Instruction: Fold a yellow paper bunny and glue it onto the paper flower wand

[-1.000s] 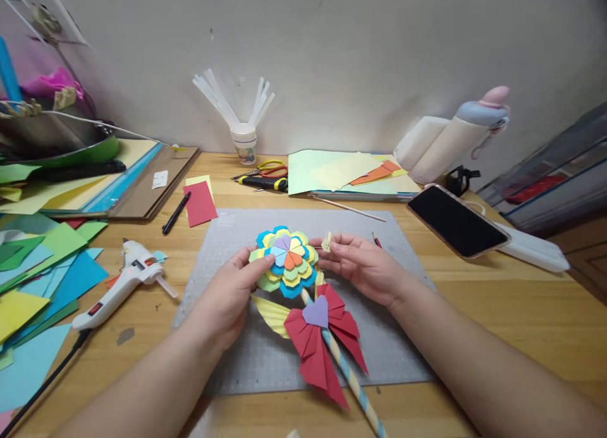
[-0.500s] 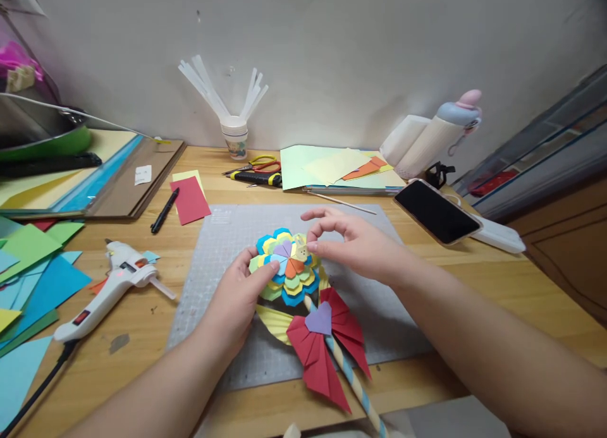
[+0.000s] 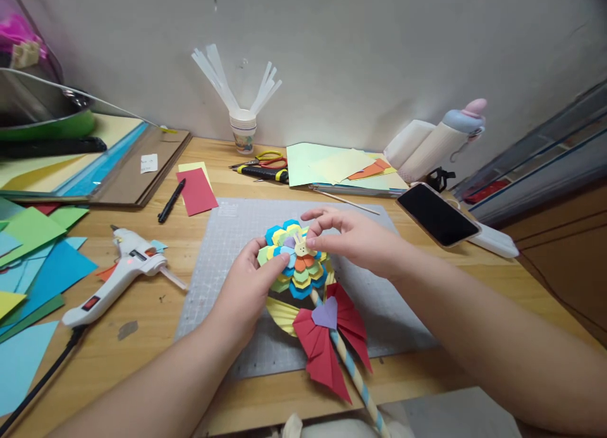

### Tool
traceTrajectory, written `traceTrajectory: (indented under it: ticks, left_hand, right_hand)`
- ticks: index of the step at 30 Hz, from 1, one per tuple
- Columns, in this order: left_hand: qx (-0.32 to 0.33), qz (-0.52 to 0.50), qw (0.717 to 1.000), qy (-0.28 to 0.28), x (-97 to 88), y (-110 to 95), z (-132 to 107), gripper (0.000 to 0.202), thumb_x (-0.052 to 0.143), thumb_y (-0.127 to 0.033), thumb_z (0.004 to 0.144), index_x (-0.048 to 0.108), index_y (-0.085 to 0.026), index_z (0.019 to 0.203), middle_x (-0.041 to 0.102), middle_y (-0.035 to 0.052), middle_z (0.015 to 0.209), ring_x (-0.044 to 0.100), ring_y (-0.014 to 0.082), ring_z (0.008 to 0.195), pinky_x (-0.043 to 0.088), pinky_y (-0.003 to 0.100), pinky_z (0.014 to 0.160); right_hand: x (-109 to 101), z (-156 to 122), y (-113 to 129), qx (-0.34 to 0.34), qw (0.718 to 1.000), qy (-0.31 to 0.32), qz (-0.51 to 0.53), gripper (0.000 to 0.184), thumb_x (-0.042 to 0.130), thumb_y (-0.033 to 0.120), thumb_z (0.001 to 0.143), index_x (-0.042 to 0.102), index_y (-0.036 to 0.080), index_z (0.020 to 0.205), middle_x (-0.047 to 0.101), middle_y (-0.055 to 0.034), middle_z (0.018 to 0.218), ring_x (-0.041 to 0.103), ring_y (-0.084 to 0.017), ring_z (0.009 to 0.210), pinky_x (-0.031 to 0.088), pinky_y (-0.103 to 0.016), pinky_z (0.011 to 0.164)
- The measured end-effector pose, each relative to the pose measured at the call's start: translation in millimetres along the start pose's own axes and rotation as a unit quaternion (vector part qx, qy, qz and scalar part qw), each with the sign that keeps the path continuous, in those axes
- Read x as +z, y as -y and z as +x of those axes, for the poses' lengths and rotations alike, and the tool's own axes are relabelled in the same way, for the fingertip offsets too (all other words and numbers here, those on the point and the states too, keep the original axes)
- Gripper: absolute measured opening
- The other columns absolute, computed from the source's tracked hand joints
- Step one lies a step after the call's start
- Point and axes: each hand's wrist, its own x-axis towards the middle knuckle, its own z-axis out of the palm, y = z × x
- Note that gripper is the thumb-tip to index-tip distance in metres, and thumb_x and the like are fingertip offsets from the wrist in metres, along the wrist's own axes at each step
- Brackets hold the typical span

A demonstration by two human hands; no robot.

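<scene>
Paper flower [image 3: 300,275] in left hand [image 3: 246,287]; right hand [image 3: 356,239] seemingly pinches bunny [image 3: 300,246]; glue gun [image 3: 118,275] beside.

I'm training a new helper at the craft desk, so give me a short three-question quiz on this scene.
1. True or false: the glue gun lies left of the mat.
2. What do the right hand's fingertips touch at the flower's centre? A) a bunny B) scissors C) a pen
3. Fill in: the heart on the red bow is ____.
Key: 1 true; 2 A; 3 purple.
</scene>
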Motion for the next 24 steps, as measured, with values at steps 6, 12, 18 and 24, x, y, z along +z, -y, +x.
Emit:
traceTrajectory:
  ticks: [6, 12, 18, 24]
  left_hand:
    - [0.005, -0.008, 1.000, 0.006, -0.6, 1.5, -0.9, 0.053, 0.084, -0.033, 0.064, 0.058, -0.018, 0.108, 0.077, 0.0060, 0.090, 0.073, 0.0226, 0.075, 0.057, 0.034, 0.073]
    - [0.002, -0.011, 1.000, 0.012, -1.3, 2.4, -1.9, 0.053, 0.083, -0.032, 0.065, 0.058, -0.017, 0.109, 0.077, 0.0061, 0.090, 0.073, 0.0219, 0.073, 0.058, 0.034, 0.073]
    - [0.000, -0.012, 1.000, 0.014, -1.0, 2.6, -2.3, 0.050, 0.082, -0.031, 0.067, 0.057, -0.017, 0.109, 0.077, 0.0062, 0.090, 0.073, 0.0220, 0.074, 0.058, 0.034, 0.072]
    - [-0.001, -0.010, 1.000, 0.001, 0.5, 2.2, -3.1, 0.051, 0.083, -0.034, 0.065, 0.056, -0.018, 0.106, 0.076, 0.0061, 0.091, 0.072, 0.0221, 0.077, 0.057, 0.033, 0.073]
  right_hand:
    - [3.7, -1.9, 1.0, 0.008, 1.000, -0.007, -0.010, 0.010, 0.070, 0.026, 0.073, 0.067, 0.019, 0.067, 0.055, -0.0095, 0.131, 0.054, -0.027, 0.121, 0.039, -0.041, 0.102]
    - [8.2, -2.1, 0.2, 0.001, 0.999, -0.039, -0.031, 0.010, 0.068, 0.021, 0.071, 0.062, 0.020, 0.063, 0.060, -0.0080, 0.122, 0.057, -0.026, 0.116, 0.044, -0.040, 0.096]
    - [10.9, -5.8, -12.8, -0.090, 0.989, -0.097, -0.060, 0.017, 0.064, 0.029, 0.079, 0.054, 0.021, 0.068, 0.064, -0.0089, 0.114, 0.060, -0.026, 0.110, 0.045, -0.043, 0.093]
    - [22.9, -28.7, -40.1, -0.395, 0.827, -0.303, -0.263, 0.018, 0.051, 0.022, 0.091, 0.068, 0.025, 0.088, 0.064, -0.0071, 0.115, 0.055, -0.027, 0.115, 0.024, -0.058, 0.107]
